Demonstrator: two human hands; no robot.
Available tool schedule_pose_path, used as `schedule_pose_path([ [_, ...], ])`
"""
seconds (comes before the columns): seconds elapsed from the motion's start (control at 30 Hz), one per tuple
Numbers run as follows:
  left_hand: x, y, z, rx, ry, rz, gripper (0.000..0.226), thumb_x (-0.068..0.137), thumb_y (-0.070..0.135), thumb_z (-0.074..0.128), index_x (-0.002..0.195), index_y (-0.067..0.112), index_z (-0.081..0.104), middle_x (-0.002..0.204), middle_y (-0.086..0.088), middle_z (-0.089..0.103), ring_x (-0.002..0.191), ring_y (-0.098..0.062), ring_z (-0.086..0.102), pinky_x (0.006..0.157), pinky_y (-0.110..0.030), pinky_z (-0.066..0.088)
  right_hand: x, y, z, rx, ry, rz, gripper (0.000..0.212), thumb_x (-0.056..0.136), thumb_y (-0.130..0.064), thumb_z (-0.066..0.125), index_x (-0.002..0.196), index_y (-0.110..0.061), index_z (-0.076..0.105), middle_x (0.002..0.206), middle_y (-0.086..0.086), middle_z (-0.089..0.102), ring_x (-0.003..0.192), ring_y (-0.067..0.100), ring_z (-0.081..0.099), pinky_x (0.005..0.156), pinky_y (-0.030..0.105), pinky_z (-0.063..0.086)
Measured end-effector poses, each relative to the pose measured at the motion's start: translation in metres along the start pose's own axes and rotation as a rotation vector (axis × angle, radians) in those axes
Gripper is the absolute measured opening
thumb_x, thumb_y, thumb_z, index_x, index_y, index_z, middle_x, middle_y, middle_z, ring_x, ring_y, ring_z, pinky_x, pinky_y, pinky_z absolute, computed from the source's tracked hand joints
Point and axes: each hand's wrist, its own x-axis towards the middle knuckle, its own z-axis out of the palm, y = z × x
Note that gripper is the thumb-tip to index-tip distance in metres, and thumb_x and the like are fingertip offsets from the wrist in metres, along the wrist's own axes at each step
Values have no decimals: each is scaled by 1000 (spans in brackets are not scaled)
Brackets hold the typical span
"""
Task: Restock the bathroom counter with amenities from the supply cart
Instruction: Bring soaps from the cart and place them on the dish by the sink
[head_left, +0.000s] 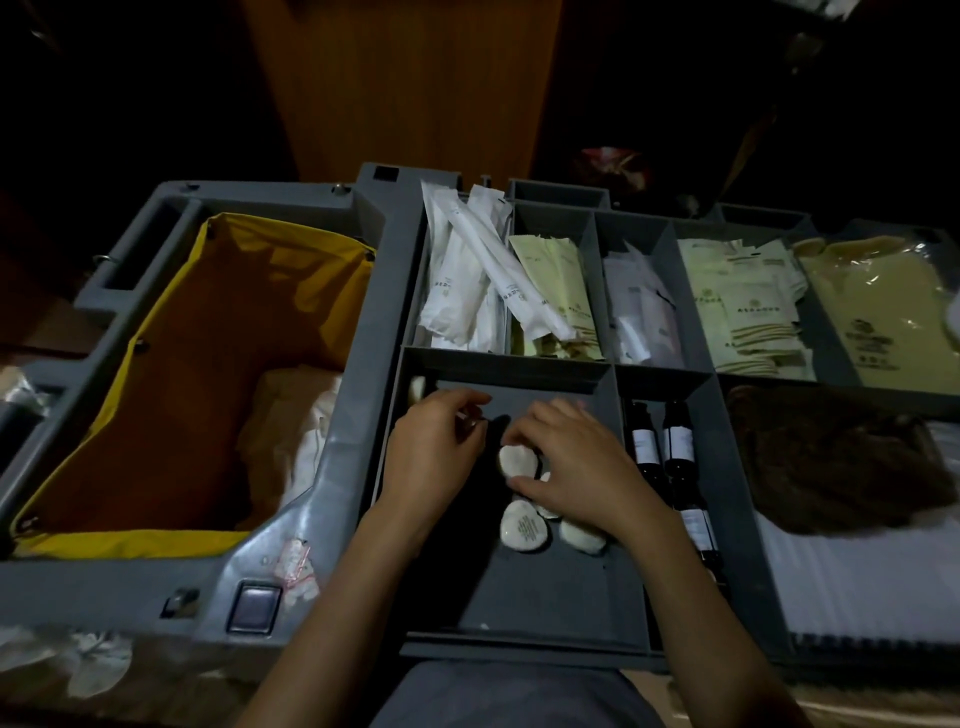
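The round soap (517, 461) is in the near left compartment (545, 597) of the supply cart (358, 322), and your right hand (576, 467) has it. That grip is closed on the soap, with the thumb at its near edge and the fingers curled over its far edge. Your left hand (436, 452) hovers just to the left with its fingers curled; you cannot tell whether that grip holds anything.

A few more soaps (524, 530) lie just beside the held one, toward you, touching each other and partly under your right wrist. One lone soap (417, 388) sits in the far left corner. Grey walls box the compartment in on every side. The right-hand wall stands between you and a narrow slot of dark bottles (647, 441) with pale labels.

Across the back row of the surface you have long white sachets (467, 270), pale green sachets (561, 296), clear packets (639, 312), a heap of flat pale green packets (748, 312) and yellowish bags (893, 317). A brown bundle (831, 457) rests at the right on a white ribbed stack (857, 587).

To your left hangs a yellow bag (171, 364) with white linen (306, 441) in it. Behind the cart the room is dim, with a wooden panel (405, 78).
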Motion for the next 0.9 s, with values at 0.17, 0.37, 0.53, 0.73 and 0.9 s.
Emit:
schedule_pose_path([
  [0.17,-1,0,-1,-28,5,-10,29,86,16,65,114,21,69,102,2,70,90,-10,65,79,-27,52,-1,0,-1,54,-4,11,31,79,-43,63,106,-30,57,102,-12,52,106,11,47,106,43,32],
  [0.37,-1,0,1,-54,6,-5,27,86,16,64,113,21,69,99,3,71,87,-8,65,80,-28,53,-1,-2,-3,78,1,18,42,83,-31,59,126,-29,56,116,-10,56,112,12,46,88,27,37],
  [0.53,-1,1,1,-64,-2,-8,27,87,16,64,113,22,68,99,4,70,87,-7,64,80,-26,53,-1,-2,-5,170,54,59,36,90,-19,52,125,-27,58,117,-7,59,105,14,56,84,33,46],
  [0.73,-1,0,2,-151,1,-40,25,86,12,65,109,20,70,92,4,71,82,-8,66,78,-35,56,-1,0,-6,319,151,110,39,90,-15,54,125,-33,58,122,-16,53,104,8,57,85,28,47],
  [0.9,2,6,2,-427,-82,-128,28,82,11,72,109,18,69,87,6,71,79,-4,67,72,-24,54,4,-10,-17,966,360,228,37,90,0,58,115,-27,64,118,-4,61,90,9,68,77,26,56],
])
